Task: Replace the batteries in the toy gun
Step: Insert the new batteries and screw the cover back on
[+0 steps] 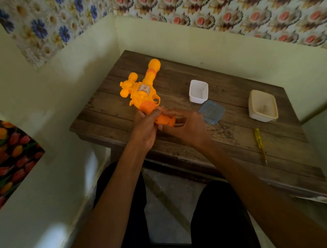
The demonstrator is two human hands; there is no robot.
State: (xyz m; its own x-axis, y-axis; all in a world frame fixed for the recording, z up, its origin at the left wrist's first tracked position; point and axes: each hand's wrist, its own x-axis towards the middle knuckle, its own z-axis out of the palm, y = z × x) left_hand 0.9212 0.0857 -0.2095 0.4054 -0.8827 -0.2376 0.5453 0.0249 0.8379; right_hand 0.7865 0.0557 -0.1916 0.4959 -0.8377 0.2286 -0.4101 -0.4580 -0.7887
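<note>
Toy gun (145,89), yellow-orange moulded plastic with a darker orange grip (165,120): lies on the left part of the brown wooden plank table (235,149), barrel pointing away from the person and grip toward both hands. The step in hand looks like working the battery cover in the grip. It goes best with the body kept pressed flat on the boards and the cover eased along its own line rather than pried, so that no small part springs loose.
Left hand (144,128): fingers curled round the upper grip, just below the trigger guard, holding it steady.
Right hand (187,127): fingers drawn narrow, pinching the butt end of the grip. What lies under the fingertips is hidden.
Cream rectangular plastic tub (262,117): open, on the right, well apart from the hands. Its contents are too dim to tell.
White rectangular plastic tub (196,100): open, beyond the right hand.
Blue translucent plastic lid (211,112): between the white tub and the right hand.
Yellow-handled screwdriver (259,141): on the boards at the right, untouched.
</note>
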